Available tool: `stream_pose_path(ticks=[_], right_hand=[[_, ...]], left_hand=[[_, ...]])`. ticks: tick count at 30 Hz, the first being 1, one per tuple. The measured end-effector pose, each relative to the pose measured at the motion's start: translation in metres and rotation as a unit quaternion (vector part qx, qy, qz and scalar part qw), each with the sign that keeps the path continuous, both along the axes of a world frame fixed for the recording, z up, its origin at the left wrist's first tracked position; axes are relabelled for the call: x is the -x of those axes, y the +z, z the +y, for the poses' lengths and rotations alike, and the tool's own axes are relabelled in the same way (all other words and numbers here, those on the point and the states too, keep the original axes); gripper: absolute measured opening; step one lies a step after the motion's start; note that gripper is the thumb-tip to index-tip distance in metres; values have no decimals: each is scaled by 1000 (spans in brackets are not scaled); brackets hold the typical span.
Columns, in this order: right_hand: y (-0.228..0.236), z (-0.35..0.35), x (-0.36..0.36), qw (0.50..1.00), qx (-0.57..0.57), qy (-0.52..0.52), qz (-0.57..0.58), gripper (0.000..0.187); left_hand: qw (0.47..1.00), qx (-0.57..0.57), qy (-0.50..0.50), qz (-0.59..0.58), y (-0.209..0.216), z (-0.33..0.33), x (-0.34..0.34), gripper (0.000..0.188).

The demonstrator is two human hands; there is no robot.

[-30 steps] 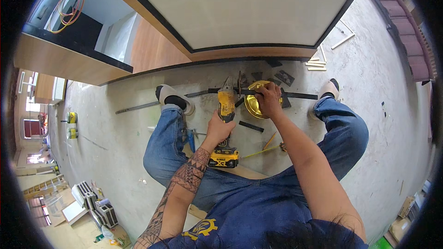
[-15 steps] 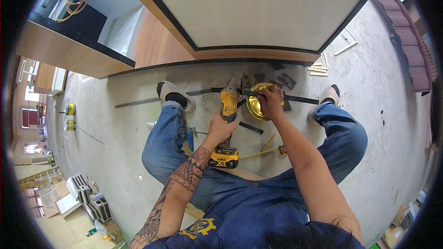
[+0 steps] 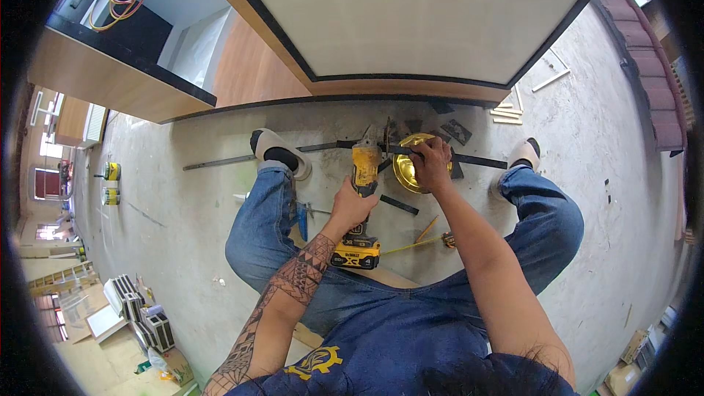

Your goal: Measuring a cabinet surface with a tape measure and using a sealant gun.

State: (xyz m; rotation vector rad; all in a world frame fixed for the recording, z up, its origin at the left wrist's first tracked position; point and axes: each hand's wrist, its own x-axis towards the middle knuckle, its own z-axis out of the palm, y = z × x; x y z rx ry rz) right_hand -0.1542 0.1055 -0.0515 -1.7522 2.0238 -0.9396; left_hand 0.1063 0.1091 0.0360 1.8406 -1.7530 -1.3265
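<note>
Grinder (image 3: 364, 164) fills left fingers (image 3: 367, 204), right fingers (image 3: 424, 150) hold black strip (image 3: 480, 160), with cabinet edge (image 3: 411, 97) ahead.

Bright, even light, glints on gold disc (image 3: 403, 171), soft sheen on white panel (image 3: 422, 15), fisheye-bent edges, black corners

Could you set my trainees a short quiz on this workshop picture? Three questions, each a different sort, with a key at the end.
1. Multiple choice: on which side of the grinder does the tape measure lie?
a) the person's left
b) the person's right
c) directly beneath it

2. Fill in the missing word: the right hand is on a black strip that crosses a round, shiny dish coloured ____.

3. True or false: the left hand is free of any tool.

Key:
1. b
2. gold
3. False; it grips the grinder.
</note>
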Motion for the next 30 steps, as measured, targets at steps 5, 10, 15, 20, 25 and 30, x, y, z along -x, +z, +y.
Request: stream_pose_path(ticks=[5,10,15,20,25,30], right_hand=[[-1,-1,-1,1000,-19,-14,8,24],[-4,-1,1,1000,8,-5,9,26],[-4,2,4,1000,20,6,-2,25],[-2,4,14,1000,-4,1,8,28],[15,3,24,999,-25,18,38,32],[51,-22,43,999,45,-9,-17,38]], left_hand=[[998,-57,13,20,-16,0,-4,65],[997,-61,30,42,-32,2,-10,67],[993,-44,65,87,-26,-3,-15,64],[993,-28,82,75,-9,-5,-18,59],[990,-28,100,98,-4,-4,-19,57],[984,-12,93,153,-9,-7,-17,54]])
